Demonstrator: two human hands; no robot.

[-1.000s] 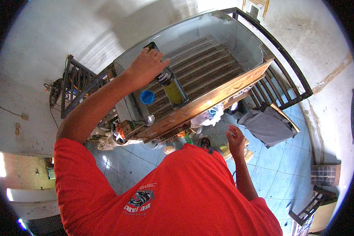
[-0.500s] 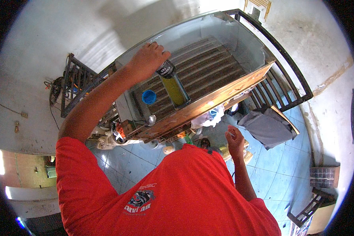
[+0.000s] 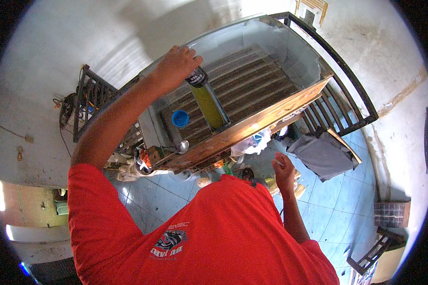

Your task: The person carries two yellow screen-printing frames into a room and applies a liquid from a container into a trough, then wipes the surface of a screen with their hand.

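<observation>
My left hand is closed round the top of a black-labelled piece with light lettering, over the large glass-sided tank. From that piece a long, narrow yellow-green panel with a dark edge runs down toward the tank's near side. I cannot tell whether the two are one object. Left of the panel is a round blue tub or lid. A shiny spoon-like thing rests at the tank's near left corner. Away from the tank, my right hand has its fingers curled together, perhaps round something small and whitish.
A wooden board borders the tank's near side. Dark metal railings stand beyond its right end. Grey cloth hangs at the right, above the blue tiled floor. White plastic bags and clutter lie below the tank.
My left hand has shifted slightly up and left, with the black-labelled piece following it. The lower end of the yellow-green panel stays nearly in place. My right hand has hardly moved.
</observation>
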